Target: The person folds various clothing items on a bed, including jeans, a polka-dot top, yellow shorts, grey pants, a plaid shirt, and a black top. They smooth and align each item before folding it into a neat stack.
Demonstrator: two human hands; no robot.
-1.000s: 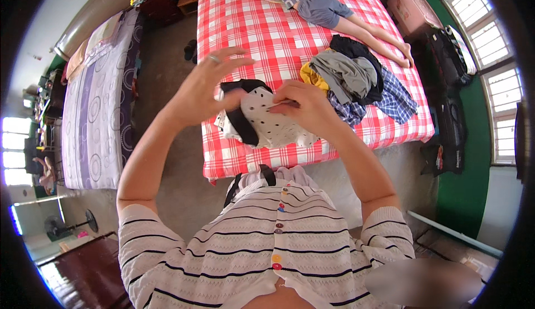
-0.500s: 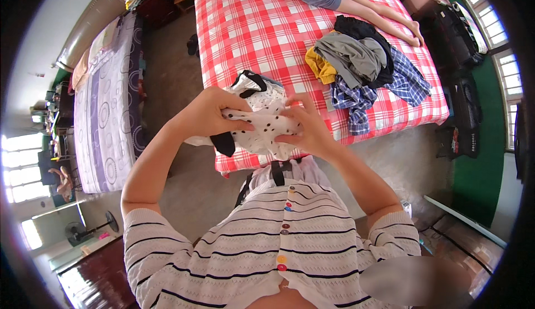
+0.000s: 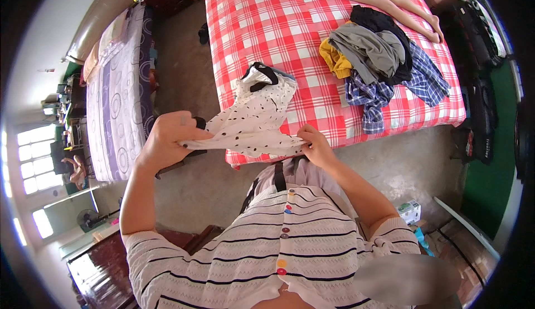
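Observation:
A white garment (image 3: 253,117) with black dots and black trim is stretched between my hands at the bed's near edge. My left hand (image 3: 168,140) pinches its lower left corner, out past the bed's side. The fingers of my right hand (image 3: 317,148) are closed on the lower right edge. Its far end, with the black trim, lies bunched on the red-and-white checked bedspread (image 3: 262,36). A bit of blue-grey cloth shows beside that end. What kind of garment it is, I cannot tell.
Right of the garment lies a heap of clothes: a grey piece (image 3: 368,50), a yellow one (image 3: 334,61), a black one and a blue plaid shirt (image 3: 370,100). A person's legs (image 3: 390,11) rest on the far bed. Another mattress (image 3: 114,103) stands left; bags (image 3: 482,108) line the right wall.
My hands have moved apart, the left outward and down, the right slightly right and down. The bunched garment is now pulled out wide, its lower edge drawn nearly straight.

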